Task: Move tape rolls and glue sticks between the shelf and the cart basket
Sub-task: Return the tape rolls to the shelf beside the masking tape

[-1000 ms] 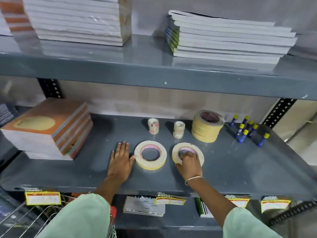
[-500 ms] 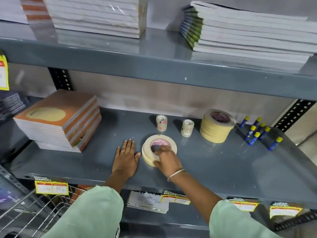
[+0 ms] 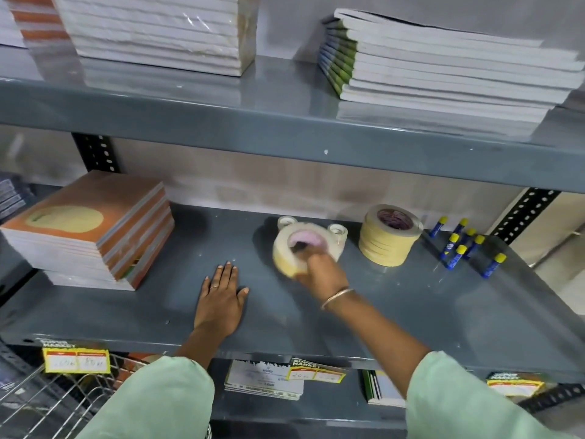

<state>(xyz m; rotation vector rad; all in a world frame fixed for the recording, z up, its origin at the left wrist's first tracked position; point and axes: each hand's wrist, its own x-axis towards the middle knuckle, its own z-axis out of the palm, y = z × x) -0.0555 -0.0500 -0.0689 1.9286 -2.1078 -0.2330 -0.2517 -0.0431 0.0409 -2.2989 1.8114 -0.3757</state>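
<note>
The grey metal shelf is filling most of the view, with white paper stacks sitting on the board above it. At nine o'clock on the shelf an orange-covered stack of notebooks is lying flat. The wire cart basket is showing at seven o'clock, below the shelf edge.

Near the centre, the right hand is clamping wide cream tape rolls, fingers hooked through the pinkish core, and tilting them up off the shelf; motion blur is hiding how many rolls are stacked there. Two small clear tape rolls are standing just behind it. At two o'clock a tall stack of yellowish tape is resting flat, its core printed in dark red that cannot be read. Further toward three o'clock, blue glue sticks with yellow caps are standing and lying in a loose group.

The left hand is lying palm down on the shelf, fingers spread slightly, holding nothing, with a ring on one finger.

Yellow price tags along the shelf edge are reading "SUPER MARKET"; the handwritten prices are too blurred to read.
</note>
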